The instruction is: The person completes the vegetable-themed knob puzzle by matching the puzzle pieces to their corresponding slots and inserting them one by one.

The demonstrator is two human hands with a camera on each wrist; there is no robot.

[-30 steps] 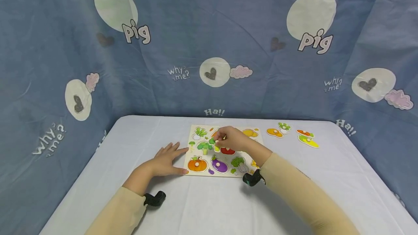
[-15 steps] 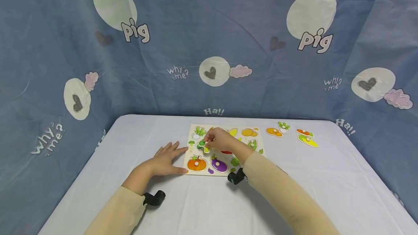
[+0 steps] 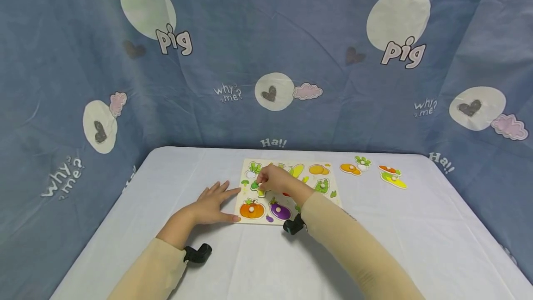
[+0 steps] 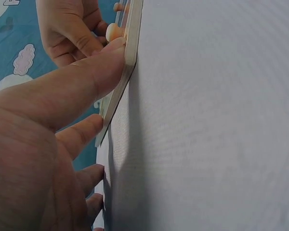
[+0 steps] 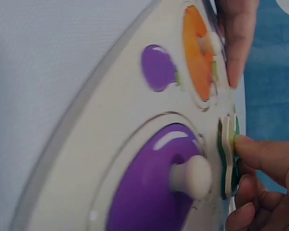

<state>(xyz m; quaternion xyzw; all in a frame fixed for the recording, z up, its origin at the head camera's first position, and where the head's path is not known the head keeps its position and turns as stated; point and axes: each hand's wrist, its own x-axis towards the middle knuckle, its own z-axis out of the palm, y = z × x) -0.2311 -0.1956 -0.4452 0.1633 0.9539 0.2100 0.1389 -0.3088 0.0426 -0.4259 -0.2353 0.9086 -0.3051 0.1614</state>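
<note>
A flat vegetable puzzle board (image 5: 111, 106) lies on the white table. My right hand (image 3: 276, 181) pinches a knobbed broccoli piece (image 5: 228, 159) by thumb and fingers. The piece is over the board's left part, at the printed broccoli, and looks slightly raised and tilted in the right wrist view; its knob is hidden by my fingers. My left hand (image 3: 210, 205) lies spread at the board's left edge, with the thumb (image 4: 94, 79) on the near corner and the index finger touching the side. The pumpkin piece (image 3: 251, 210) and eggplant piece (image 3: 279, 211) sit in the front row.
Right of the board lie loose pieces: an orange-brown one (image 3: 350, 169), a white radish (image 3: 363, 165), a carrot (image 3: 389, 170) and a yellow-green corn (image 3: 393, 180). A blue printed curtain (image 3: 208, 119) hangs behind the table. A black wrist camera (image 3: 294, 224) hangs below my right wrist.
My right hand has moved left across the board with the broccoli piece, from above the tomato's left to the printed broccoli, and lower. My left hand has stayed in place.
</note>
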